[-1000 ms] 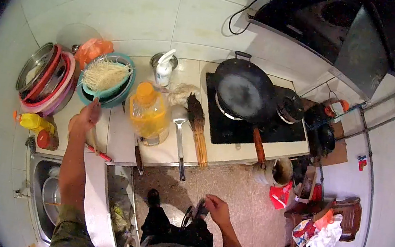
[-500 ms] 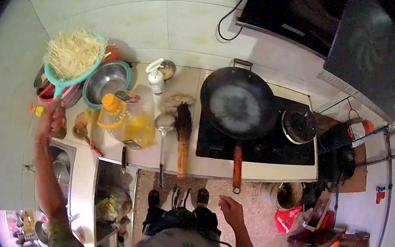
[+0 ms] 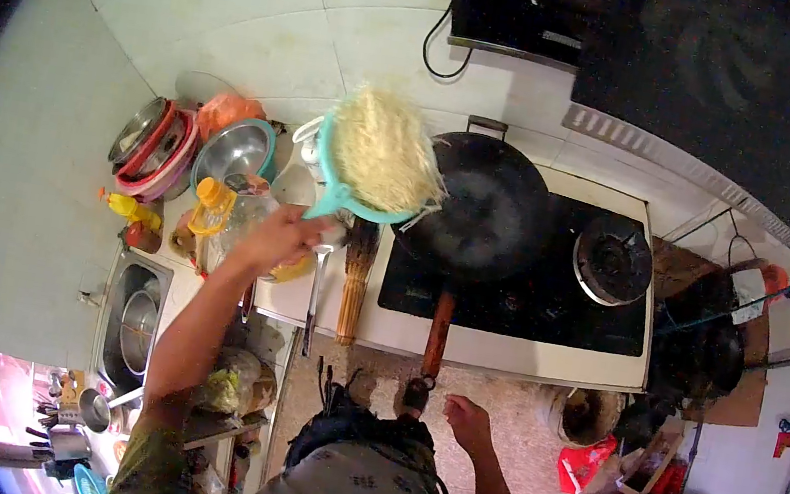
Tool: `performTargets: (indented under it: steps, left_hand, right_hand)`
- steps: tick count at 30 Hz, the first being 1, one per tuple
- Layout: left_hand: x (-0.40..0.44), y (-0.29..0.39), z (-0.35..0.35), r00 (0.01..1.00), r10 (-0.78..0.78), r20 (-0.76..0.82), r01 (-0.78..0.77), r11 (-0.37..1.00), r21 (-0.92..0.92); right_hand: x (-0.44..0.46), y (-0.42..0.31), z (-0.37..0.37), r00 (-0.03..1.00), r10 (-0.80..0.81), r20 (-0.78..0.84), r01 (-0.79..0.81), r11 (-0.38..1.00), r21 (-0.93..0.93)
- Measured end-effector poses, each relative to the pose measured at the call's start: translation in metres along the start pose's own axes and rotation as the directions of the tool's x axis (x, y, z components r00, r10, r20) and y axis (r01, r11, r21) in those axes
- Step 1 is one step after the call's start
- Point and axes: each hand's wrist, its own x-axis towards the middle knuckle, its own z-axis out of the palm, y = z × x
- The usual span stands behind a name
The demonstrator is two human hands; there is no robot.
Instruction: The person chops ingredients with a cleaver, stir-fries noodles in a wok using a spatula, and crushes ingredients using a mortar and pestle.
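Standing in the room, I'm seeing the black range hood [image 3: 728,102] looming above and to the right of the wok [image 3: 494,190]. The glass cooktop [image 3: 517,315] is spreading beneath the wok and out to its right. The sink [image 3: 120,294] is sitting far to the wok's left, on the person's side. The wok itself is showing a hazy pale patch inside, its wooden handle [image 3: 438,334] pointing toward the person. The steel basin [image 3: 232,151] is resting well to the wok's left.

The turquoise colander [image 3: 331,152], heaped with thin pale noodles [image 3: 383,149], is tilting just left of the wok and overlapping its rim in my line of sight; can't tell whether they're touching. The yellow-capped oil jug [image 3: 214,212] is standing farther left of the wok, partly behind the left forearm. The bamboo brush [image 3: 354,292] is lying near the wok, left and personward; the metal ladle [image 3: 314,301] is lying just beyond it, farther from the wok.

The left hand [image 3: 285,237] is gripping the colander's handle, left of the wok. The right hand [image 3: 468,424] is hanging personward of the wok, fingers loosely curled, holding nothing I can make out, nearest the wooden handle.
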Motion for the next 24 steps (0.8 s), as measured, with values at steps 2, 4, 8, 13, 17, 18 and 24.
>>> performTargets:
  steps: [2, 4, 8, 13, 17, 18, 24]
  left_hand:
    - [0.03, -0.008, 0.024, 0.998, 0.056, 0.037, -0.061, 0.985, 0.158]
    - [0.046, -0.007, 0.042, 0.991, 0.099, 0.092, -0.123, 0.944, 0.306]
    - [0.077, -0.011, 0.061, 0.956, 0.257, 0.142, -0.284, 0.688, 0.668]
    - [0.088, -0.015, 0.074, 0.878, 0.457, 0.141, -0.314, 0.329, 0.891]
    - [0.078, -0.004, 0.081, 0.873, 0.477, 0.104, -0.252, 0.259, 0.932]
    - [0.076, 0.0, 0.083, 0.841, 0.527, 0.121, -0.277, 0.229, 0.933]
    - [0.067, 0.011, 0.086, 0.798, 0.587, 0.138, -0.311, 0.204, 0.928]
  right_hand:
    - [-0.006, 0.012, -0.002, 0.993, -0.065, -0.1, 0.069, 0.997, 0.033]
    - [-0.016, 0.017, -0.006, 0.993, -0.014, -0.119, 0.019, 0.999, 0.042]
    - [-0.034, 0.049, -0.005, 0.986, 0.041, -0.162, -0.029, 0.997, 0.077]
    - [-0.045, 0.063, -0.006, 0.972, 0.136, -0.19, -0.083, 0.961, 0.265]
    - [-0.037, 0.067, -0.008, 0.977, 0.12, -0.176, -0.067, 0.957, 0.283]
    - [-0.031, 0.068, -0.009, 0.979, 0.117, -0.168, -0.066, 0.958, 0.28]
    - [-0.004, 0.055, -0.029, 0.989, -0.037, -0.146, 0.043, 0.998, 0.039]
